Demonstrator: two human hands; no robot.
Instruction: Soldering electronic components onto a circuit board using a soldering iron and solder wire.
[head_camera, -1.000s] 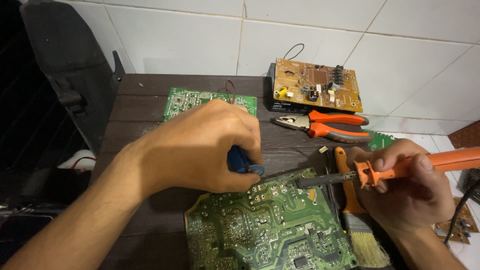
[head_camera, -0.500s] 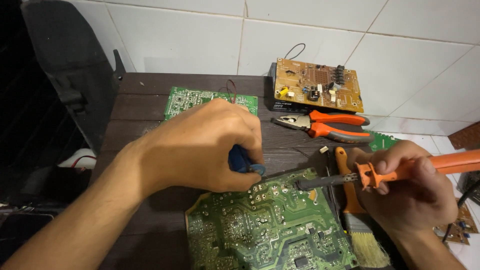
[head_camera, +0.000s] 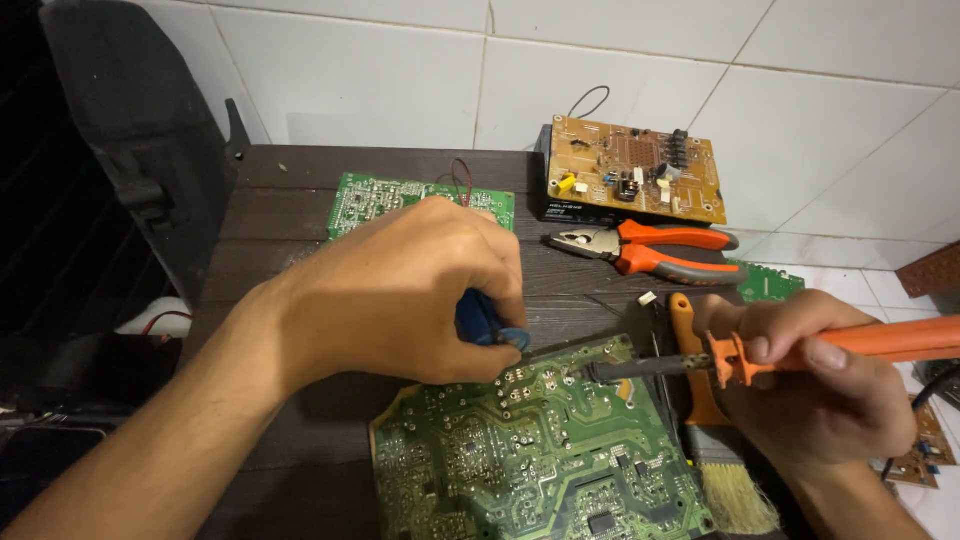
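A large green circuit board (head_camera: 530, 460) lies solder side up on the dark wooden table (head_camera: 270, 230). My left hand (head_camera: 400, 290) is closed around a blue-handled tool (head_camera: 485, 322), whose tip rests at the board's upper edge. My right hand (head_camera: 815, 385) grips an orange soldering iron (head_camera: 740, 358); its dark metal tip points left and touches the board near the top edge, close to the blue tool's tip.
A smaller green board (head_camera: 385, 195) lies behind my left hand. A brown board (head_camera: 635, 170) sits on a black box at the back. Orange-handled pliers (head_camera: 650, 250) and an orange-handled brush (head_camera: 715, 460) lie on the right. A black object (head_camera: 140, 140) stands at left.
Both hands stay almost where they were. The soldering iron tip has shifted slightly along the board's upper edge.
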